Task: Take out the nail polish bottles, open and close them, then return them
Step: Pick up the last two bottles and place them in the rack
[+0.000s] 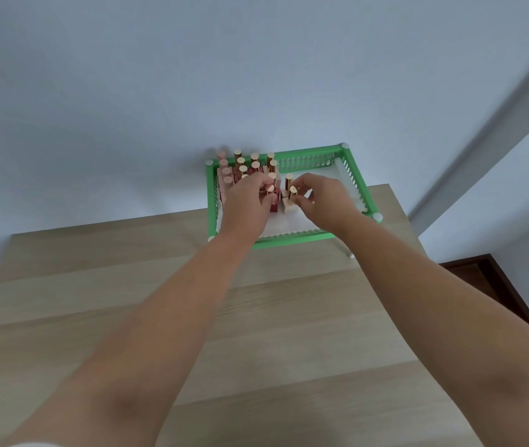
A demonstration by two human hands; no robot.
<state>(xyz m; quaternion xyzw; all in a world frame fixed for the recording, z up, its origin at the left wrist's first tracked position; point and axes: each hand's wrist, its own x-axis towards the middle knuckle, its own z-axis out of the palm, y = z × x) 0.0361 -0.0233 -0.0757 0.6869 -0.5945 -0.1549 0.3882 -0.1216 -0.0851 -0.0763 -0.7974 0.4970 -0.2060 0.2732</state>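
Head view, looking down along both bare forearms to the far edge of a light wooden table (192,317).

A green basket (292,241) with perforated walls sits at the table's back edge, against a pale wall (160,75). White liner visible on its floor, right side.

Nail polish bottles (247,164) stand upright in rows, crowded into the basket's left half; caps are gold or pale pink, bodies pink to dark red. Right half of the basket holds none.

Left hand (247,201) reaches into the basket, fingers curled around a dark red bottle (274,204) with a pink cap, at the near edge of the cluster. Grip looks closed on it; the palm covers most of the bottle.

Right hand (324,201) is just beside the left, not touching it. Thumb and fingertips pinch the gold cap of a pale bottle (289,204). That bottle stands on the basket floor, just right of the red one. Another gold-capped bottle (289,180) stands directly behind it.

Both held bottles are inside the basket, caps on.
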